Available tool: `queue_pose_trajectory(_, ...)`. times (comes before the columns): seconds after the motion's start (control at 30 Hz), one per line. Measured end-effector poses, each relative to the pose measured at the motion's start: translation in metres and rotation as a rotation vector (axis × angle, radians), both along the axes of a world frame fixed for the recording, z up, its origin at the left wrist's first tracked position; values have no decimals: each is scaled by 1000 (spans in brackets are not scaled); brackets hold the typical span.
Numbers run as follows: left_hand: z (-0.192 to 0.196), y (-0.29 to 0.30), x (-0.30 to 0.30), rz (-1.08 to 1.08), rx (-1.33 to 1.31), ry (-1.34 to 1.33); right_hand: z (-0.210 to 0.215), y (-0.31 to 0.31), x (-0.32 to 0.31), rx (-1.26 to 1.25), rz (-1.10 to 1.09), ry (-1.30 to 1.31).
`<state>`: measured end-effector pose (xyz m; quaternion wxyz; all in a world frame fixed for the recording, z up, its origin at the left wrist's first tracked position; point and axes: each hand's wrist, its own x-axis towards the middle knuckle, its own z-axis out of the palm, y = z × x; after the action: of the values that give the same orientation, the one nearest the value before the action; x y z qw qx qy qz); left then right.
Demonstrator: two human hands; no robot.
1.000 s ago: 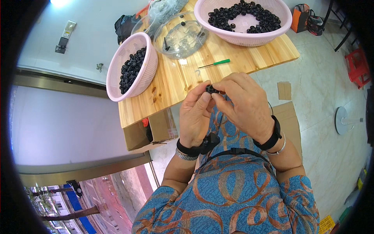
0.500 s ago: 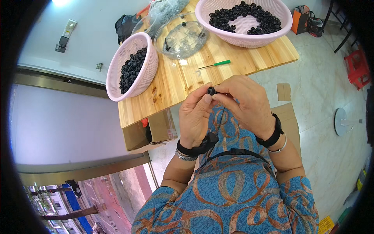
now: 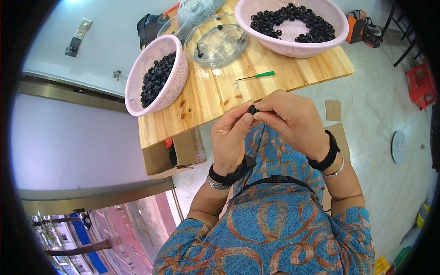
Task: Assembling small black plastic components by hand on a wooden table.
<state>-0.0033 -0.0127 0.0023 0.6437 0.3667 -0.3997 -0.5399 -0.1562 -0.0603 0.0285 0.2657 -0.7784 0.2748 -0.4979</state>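
Observation:
Between my two hands, just off the near edge of the table, is a small round black plastic part (image 3: pixel 252 109). My left hand (image 3: pixel 230 133) pinches it from the left with thumb and fingertips. From the right, the thumb and forefinger of my right hand (image 3: pixel 293 120) close on the same part, covering much of it. Many similar black parts fill a pink basket (image 3: pixel 182 75) tilted at the table's left. A larger pink basket (image 3: pixel 293 48) at the far side holds more of them around a bare middle.
On the wooden table (image 3: pixel 206 98) lies a green-handled screwdriver (image 3: pixel 263 74). Behind it stands a clear round tray (image 3: pixel 215 57) with a few black pieces, near a clear plastic bag (image 3: pixel 197 13). A cardboard box (image 3: pixel 190 151) sits under the table; a red stool (image 3: pixel 420 87) stands far right.
Both hands still pinch the small black part. My right forearm has shifted slightly to the right, and the view has moved a little.

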Motion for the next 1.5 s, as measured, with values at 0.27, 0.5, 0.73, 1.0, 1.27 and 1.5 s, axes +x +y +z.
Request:
queue_pose_trajectory(0.27, -3, -1, 0, 59, -64, -230, 6, -6, -4, 725, 232, -186)
queue_pose_trajectory(0.5, 5, -1, 1, -38, 93, -170, -4, -14, -7, 653, 227, -120)
queue_pose_trajectory(0.73, 9, 3, 2, -87, 23, -165, -13, -20, -6, 216, 274, -10)
queue_pose_trajectory(1.0, 9, 10, -1, -109, 42, -170, -25, -26, -4, -144, 267, 5)
queue_pose_trajectory(1.27, 11, 1, -6, -101, 30, -237, -27, -26, -5, -270, 89, 91)
queue_pose_trajectory(1.5, 24, -20, 26, -59, 144, 62, -5, -33, -14, 45, 158, 13)
